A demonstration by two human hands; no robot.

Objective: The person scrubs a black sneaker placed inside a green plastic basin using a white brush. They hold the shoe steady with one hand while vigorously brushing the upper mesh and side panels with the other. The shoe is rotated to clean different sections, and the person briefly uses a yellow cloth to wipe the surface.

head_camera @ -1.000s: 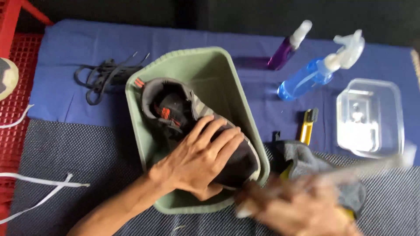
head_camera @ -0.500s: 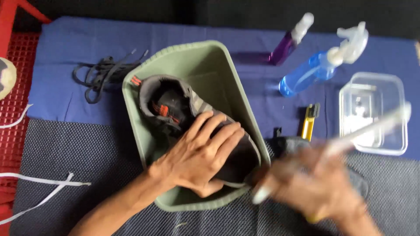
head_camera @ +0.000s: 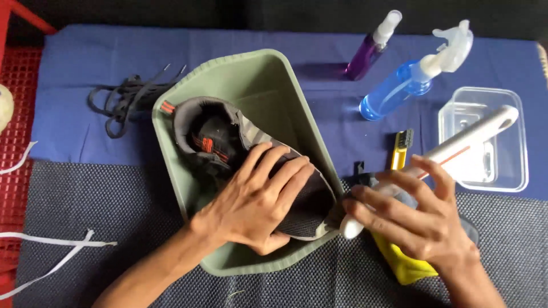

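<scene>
Since the earlier frame, the right hand (head_camera: 419,225) has moved up and is now sharp, and the white brush (head_camera: 434,162) it holds points up to the right. Its fingers are closed around the lower part of the handle; the low end is just beside the basin (head_camera: 260,77) rim. The left hand (head_camera: 257,205) has stayed, fingers spread flat on the shoe (head_camera: 214,137), which lies inside the basin. Under the right hand is a yellow cloth (head_camera: 408,268). Beyond its fingers are a small yellow brush (head_camera: 401,148), a clear box (head_camera: 508,177) and two spray bottles (head_camera: 411,80). Black laces (head_camera: 123,97) lie left of the basin.
</scene>
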